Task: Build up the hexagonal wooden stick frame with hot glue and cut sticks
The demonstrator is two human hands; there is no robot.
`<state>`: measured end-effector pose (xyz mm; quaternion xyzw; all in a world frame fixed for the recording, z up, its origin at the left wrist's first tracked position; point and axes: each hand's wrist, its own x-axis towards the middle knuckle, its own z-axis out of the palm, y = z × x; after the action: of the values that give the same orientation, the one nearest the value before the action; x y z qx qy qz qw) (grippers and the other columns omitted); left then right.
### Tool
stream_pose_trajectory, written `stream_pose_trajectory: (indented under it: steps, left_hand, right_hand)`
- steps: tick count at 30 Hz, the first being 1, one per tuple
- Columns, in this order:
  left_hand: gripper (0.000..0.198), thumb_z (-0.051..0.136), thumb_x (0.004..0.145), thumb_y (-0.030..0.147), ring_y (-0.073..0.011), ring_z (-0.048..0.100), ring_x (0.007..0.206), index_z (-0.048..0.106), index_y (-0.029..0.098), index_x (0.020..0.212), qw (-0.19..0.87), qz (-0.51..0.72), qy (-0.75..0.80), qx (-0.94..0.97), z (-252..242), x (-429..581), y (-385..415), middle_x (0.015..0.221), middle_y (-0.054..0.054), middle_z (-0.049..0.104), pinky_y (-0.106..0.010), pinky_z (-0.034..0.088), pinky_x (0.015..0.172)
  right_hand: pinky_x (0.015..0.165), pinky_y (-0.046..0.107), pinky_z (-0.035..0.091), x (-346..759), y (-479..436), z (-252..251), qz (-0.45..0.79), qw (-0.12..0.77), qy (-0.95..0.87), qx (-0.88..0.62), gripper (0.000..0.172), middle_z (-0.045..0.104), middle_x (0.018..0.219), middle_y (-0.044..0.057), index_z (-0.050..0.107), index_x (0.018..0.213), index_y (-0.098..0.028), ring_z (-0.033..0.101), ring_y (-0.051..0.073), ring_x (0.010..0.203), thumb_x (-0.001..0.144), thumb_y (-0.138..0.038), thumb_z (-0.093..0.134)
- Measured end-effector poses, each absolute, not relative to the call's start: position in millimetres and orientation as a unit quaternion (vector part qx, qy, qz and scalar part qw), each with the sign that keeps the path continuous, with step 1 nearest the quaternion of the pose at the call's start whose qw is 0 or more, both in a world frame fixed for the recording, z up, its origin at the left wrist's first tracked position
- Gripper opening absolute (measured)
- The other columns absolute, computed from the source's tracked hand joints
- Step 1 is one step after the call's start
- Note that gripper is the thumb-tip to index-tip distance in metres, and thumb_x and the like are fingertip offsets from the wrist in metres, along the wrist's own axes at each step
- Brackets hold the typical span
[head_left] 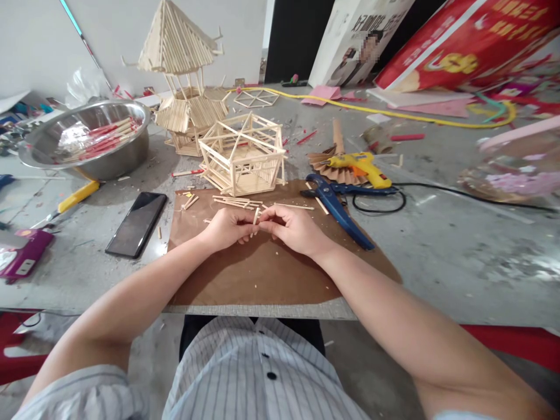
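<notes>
Grey table (441, 251), one phone (136, 224); left hand (230, 227), right hand (292, 228): both grips pinching one stick piece (256, 216).

Some kind of craft workshop: the littered table (441, 256) carries a glue gun (365, 169), cutters (339, 210), paper scraps (321, 95), a bowl (125, 156) of sticks (109, 139), a stick tower (190, 112) and a stick frame (254, 182)

You have a small, thin, pale wooden stick piece (256, 217) pinched where your left hand (226, 229) and right hand (292, 227) meet. Held nearly upright, top leaning slightly right; your grip partly hides it.
</notes>
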<state>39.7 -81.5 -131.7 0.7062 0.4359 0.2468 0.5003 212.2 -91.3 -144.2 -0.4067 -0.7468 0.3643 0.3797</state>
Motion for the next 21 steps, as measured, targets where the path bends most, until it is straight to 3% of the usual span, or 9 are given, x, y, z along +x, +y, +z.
stream_pose_trajectory:
  steps: [6, 13, 21]
  left_hand:
    - [0.017, 0.059, 0.073, 0.026, -0.0057, 0.052, 0.043, 0.063, 0.009, 0.074, 0.481, 0.228, 0.445, 0.72, -131.5, 38.6, -80.6, 0.05, 0.001, 0.054, -0.015, 0.045, 0.043]
    - [0.014, 0.058, 0.073, 0.025, -0.0039, 0.049, 0.039, 0.065, 0.012, 0.072, 0.425, 0.184, 0.446, 0.766, -128.8, 35.9, -82.2, 0.047, 0.004, 0.052, -0.011, 0.037, 0.036]
    - [0.019, 0.054, 0.076, 0.028, -0.0045, 0.048, 0.036, 0.068, 0.014, 0.075, 0.428, 0.149, 0.468, 0.759, -124.7, 36.4, -84.1, 0.043, 0.003, 0.053, -0.011, 0.036, 0.034]
  right_hand:
    - [0.05, 0.023, 0.039, 209.5, -90.1, -148.2, 0.403, 0.382, -0.722, -0.413, 0.013, 0.061, 0.067, 0.0, 0.059, 0.075, -0.017, 0.049, 0.009, 0.05, 0.073, -0.03, 0.059]
    - [0.055, 0.024, 0.04, 206.9, -89.9, -149.1, 0.416, 0.379, -0.711, -0.421, 0.013, 0.063, 0.07, 0.001, 0.062, 0.072, -0.017, 0.053, 0.011, 0.061, 0.068, -0.029, 0.063]
    - [0.05, 0.023, 0.039, 206.9, -91.7, -146.9, 0.385, 0.37, -0.72, -0.443, 0.012, 0.061, 0.062, -0.001, 0.063, 0.073, -0.017, 0.05, 0.009, 0.05, 0.069, -0.029, 0.063]
